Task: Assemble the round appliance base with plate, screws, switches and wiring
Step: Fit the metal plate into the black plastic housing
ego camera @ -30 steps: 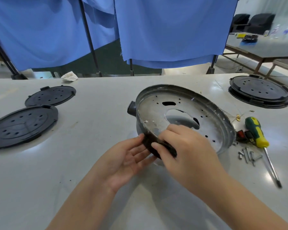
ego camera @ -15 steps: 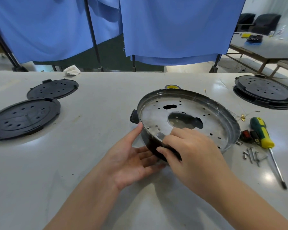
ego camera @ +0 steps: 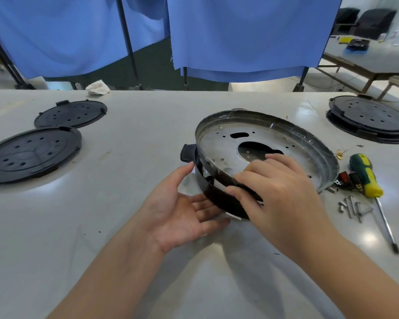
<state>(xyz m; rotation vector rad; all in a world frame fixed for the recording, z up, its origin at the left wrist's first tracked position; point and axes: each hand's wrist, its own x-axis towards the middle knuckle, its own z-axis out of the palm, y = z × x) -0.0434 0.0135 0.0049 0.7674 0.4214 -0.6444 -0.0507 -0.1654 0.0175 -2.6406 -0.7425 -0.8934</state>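
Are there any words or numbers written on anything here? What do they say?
No words or numbers can be read anywhere.
Round appliance base: bare metal with holes, no writing shows.
Screwdriver: green and yellow handle, no readable brand.
Black round plates: only holes and ridges.
Things on the far table: too small and blurred to read.

Your white tabletop (ego camera: pixel 101 226) carries the round base (ego camera: pixel 309 143) mid-table — two black plates (ego camera: pixel 32 153) near its left edge, stacked plates (ego camera: pixel 369 118), screwdriver (ego camera: pixel 366 178) and screws (ego camera: pixel 352 208) toward its right edge.
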